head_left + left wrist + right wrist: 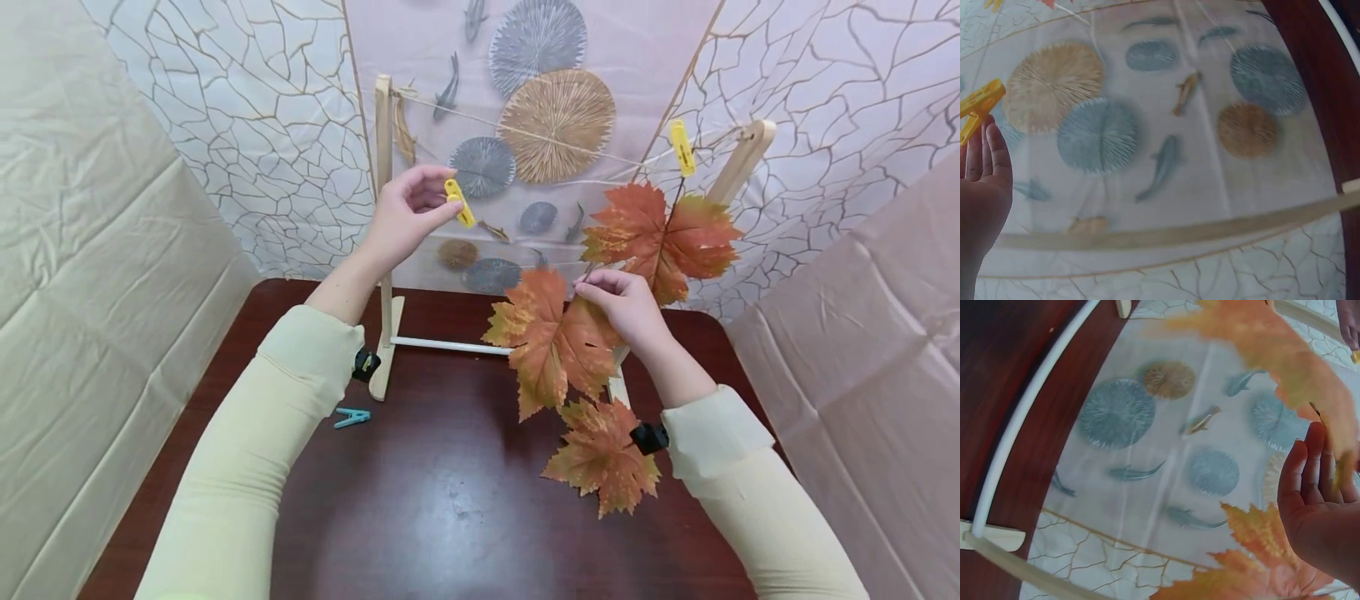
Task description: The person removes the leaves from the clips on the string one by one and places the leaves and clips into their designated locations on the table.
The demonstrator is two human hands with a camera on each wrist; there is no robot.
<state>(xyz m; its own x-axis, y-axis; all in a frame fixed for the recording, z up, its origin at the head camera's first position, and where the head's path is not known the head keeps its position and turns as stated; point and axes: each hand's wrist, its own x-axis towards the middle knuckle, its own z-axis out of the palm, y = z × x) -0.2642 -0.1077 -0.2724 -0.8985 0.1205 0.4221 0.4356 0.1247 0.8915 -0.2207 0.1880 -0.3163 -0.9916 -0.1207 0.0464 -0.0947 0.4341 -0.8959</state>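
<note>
My left hand (411, 215) pinches a yellow clothespin (460, 203) between thumb and fingers, in the air near the left post. The same clothespin (981, 106) shows at the left edge of the left wrist view. With my right hand (626, 308) I pinch the stem of an orange maple leaf (553, 342), which hangs tip down. Just behind that hand, a second maple leaf (663, 237) hangs from the string by another yellow clothespin (682, 148). A third maple leaf (602, 457) lies on the table below my right wrist.
A wooden frame has a left post (384, 200), a right post (738, 162) and a white bottom bar (450, 345), with string (525, 132) strung between the posts. One blue clothespin (352, 417) lies on the dark table (420, 517). Patterned cloth (255, 125) stands behind.
</note>
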